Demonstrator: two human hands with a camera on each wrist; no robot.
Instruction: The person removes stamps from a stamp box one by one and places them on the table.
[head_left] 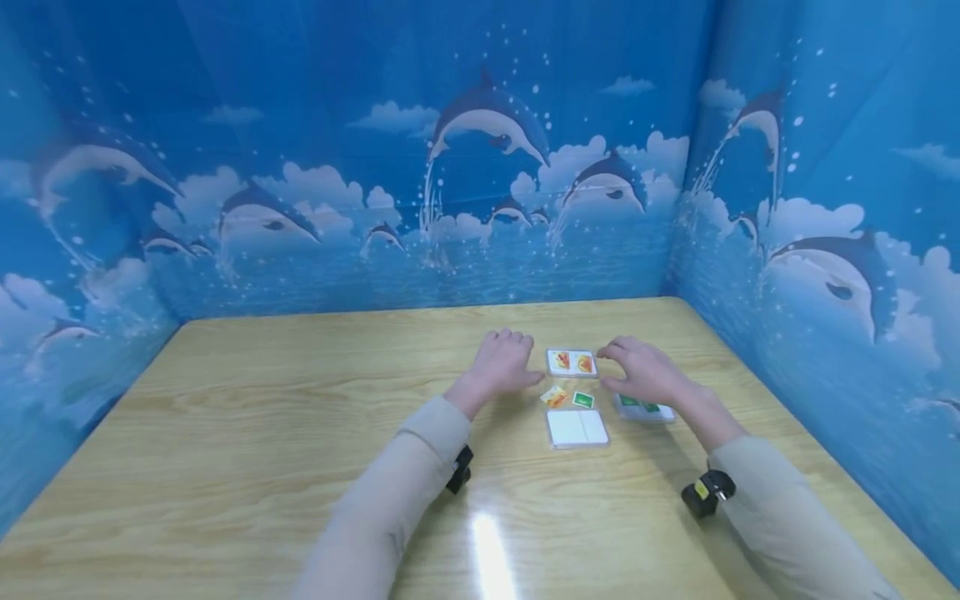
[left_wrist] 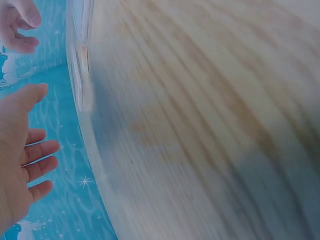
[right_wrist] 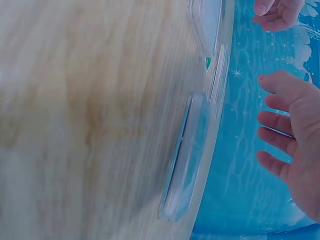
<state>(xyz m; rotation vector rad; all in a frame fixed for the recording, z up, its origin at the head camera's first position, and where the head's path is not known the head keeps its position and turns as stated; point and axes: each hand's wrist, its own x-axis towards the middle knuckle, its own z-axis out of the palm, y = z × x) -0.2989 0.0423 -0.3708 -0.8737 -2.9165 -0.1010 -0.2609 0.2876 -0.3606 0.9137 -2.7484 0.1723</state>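
Observation:
My left hand [head_left: 504, 362] hovers over the table with relaxed fingers, left of a clear flat case [head_left: 572, 363] showing two orange picture cards. On that case's other side is my right hand [head_left: 641, 371], its fingers loosely bent and apart from anything. Both hands look empty in the wrist views, the left [left_wrist: 25, 155] and the right [right_wrist: 297, 135]. Between them lie a loose yellow-orange card [head_left: 553, 396] and a small green card [head_left: 583, 400]. Nearer me sits a case with two blank white halves [head_left: 577, 428]. Another case [head_left: 656, 414], with green cards, is partly hidden below my right hand.
Everything rests on a wood-grain table [head_left: 300, 433]. Behind it and along its right side hangs a blue curtain [head_left: 337, 125] printed with dolphins. A bright light reflection falls on the table near the front.

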